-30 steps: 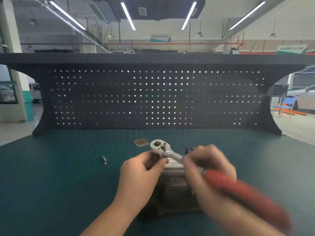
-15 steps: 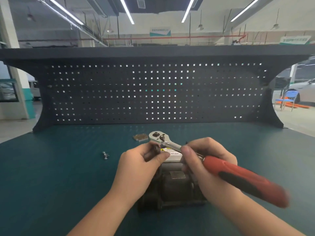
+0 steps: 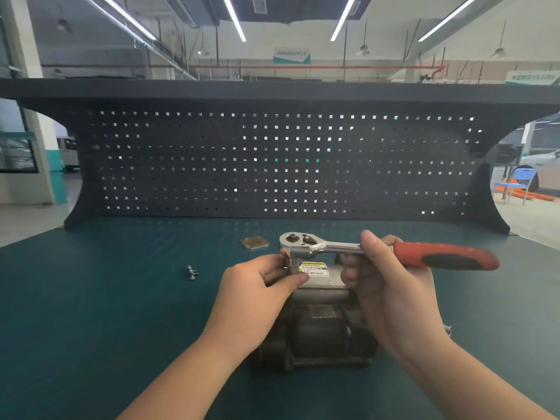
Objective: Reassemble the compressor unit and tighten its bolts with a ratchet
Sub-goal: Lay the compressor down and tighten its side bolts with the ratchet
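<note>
One ratchet [image 3: 378, 251], one compressor [image 3: 318, 328]. Right hand [image 3: 391, 286] is gripping the ratchet, left hand [image 3: 254, 292] pinching its socket [image 3: 293, 263]. One loose bolt [image 3: 192, 272] and one plate [image 3: 255, 242] are sitting on the table [image 3: 91, 298].

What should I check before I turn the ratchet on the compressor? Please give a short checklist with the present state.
1. Right hand grips the ratchet near its red handle: ok.
2. Left hand pinches the socket under the ratchet head: ok.
3. Socket seated on a bolt: cannot tell, fingers hide it.
4. Compressor rests on the bench: ok.
5. Loose bolt lying left of the compressor, not yet fitted: not ok.
</note>
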{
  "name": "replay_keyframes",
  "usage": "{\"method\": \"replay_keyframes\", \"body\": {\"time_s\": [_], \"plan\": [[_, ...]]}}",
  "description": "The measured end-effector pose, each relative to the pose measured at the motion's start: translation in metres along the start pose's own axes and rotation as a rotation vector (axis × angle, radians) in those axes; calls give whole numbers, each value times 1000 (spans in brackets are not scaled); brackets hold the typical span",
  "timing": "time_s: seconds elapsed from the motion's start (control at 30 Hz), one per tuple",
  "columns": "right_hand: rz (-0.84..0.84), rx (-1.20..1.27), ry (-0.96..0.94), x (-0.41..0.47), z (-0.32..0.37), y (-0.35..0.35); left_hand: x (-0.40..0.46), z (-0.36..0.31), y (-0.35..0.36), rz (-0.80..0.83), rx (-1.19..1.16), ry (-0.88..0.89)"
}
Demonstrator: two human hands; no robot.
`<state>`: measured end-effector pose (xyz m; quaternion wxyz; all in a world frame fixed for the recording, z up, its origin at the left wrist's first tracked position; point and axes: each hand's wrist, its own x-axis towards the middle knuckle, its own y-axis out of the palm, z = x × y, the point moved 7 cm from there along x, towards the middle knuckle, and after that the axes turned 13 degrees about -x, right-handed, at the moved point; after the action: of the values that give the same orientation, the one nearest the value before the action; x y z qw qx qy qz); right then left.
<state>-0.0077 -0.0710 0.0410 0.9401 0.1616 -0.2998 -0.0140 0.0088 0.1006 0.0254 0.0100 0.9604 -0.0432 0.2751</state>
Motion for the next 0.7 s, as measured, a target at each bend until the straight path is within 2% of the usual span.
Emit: {"method": "replay_keyframes", "body": {"time_s": [0.17, 0.47, 0.6, 0.7], "plan": [[-47, 27, 21, 2, -1, -4, 1, -2, 1, 55, 87, 37], [16, 28, 8, -2, 0, 2, 2, -2, -2, 84, 135, 45], [-49, 53, 58, -2, -5, -4, 4, -1, -3, 101, 194, 36], [-132, -90, -8, -7, -3, -8, 5, 5, -4, 157, 165, -49]]}}
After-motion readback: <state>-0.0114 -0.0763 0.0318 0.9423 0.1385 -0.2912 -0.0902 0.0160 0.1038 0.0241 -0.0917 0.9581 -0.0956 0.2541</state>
